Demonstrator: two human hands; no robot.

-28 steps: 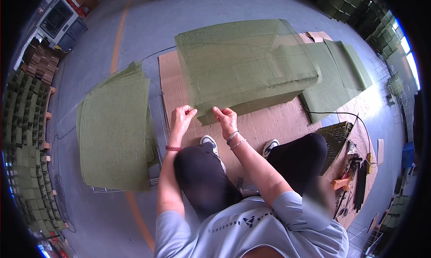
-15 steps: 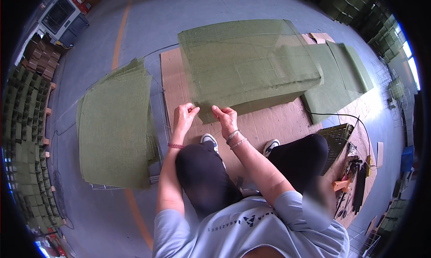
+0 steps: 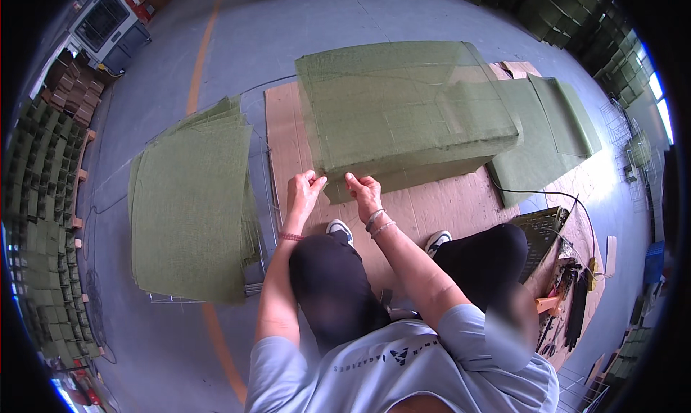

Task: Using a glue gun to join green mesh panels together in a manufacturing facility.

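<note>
A wire-framed box covered in green mesh cloth (image 3: 403, 118) stands in front of me, its see-through top showing the frame's lines. At its near left corner, my left hand (image 3: 304, 195) is closed, with thumb and forefinger pinched together. My right hand (image 3: 366, 194) is a short way to the right, before the box's near side, its fingers also closed in a pinch. Whatever lies between the fingertips of either hand is too small to make out. Both of my feet rest below the hands, with my knees bent to either side.
Flattened cardboard (image 3: 288, 125) lies under the box. A stack of green mesh sheets (image 3: 191, 211) sits at left, and folded green sheets (image 3: 540, 125) lie at right. Hand tools (image 3: 565, 291) and a black cable (image 3: 547, 192) are near my right knee. Green boxes (image 3: 43, 269) are piled far left.
The whole view has shifted slightly, so the scene sits a little lower and further right. Both hands stay pinched near the box's corner, with only slight movement.
</note>
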